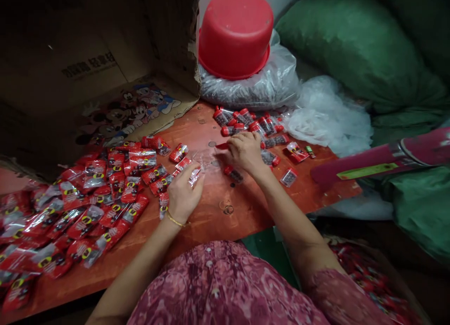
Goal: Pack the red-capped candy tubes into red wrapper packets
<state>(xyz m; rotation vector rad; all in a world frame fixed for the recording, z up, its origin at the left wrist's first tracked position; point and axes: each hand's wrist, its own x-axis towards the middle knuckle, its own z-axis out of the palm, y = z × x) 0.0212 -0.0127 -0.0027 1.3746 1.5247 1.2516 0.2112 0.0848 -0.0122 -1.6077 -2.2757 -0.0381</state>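
Note:
My left hand [184, 191] is closed on a red printed plastic packet [194, 176] with a clear part, just above the orange-red table [207, 222]. Part of that packet is hidden by my fingers. My right hand [245, 151] is closed, and a small red piece [222, 146] sticks out at its fingertips; its kind is unclear. Several small clear bottles [258, 128] with red caps and dark contents lie just beyond my right hand. Another bottle [234, 174] lies below my right wrist. To the left of my left hand spreads a heap of red printed packets [105, 193].
An open cardboard box [140, 48] rises at the back left. A red basin [235, 29] sits upside down on a filled clear plastic bag [246, 91]. Green sacks [351, 57] and crumpled clear plastic [330, 114] stand right. A magenta pole [372, 158] juts across the table's right end.

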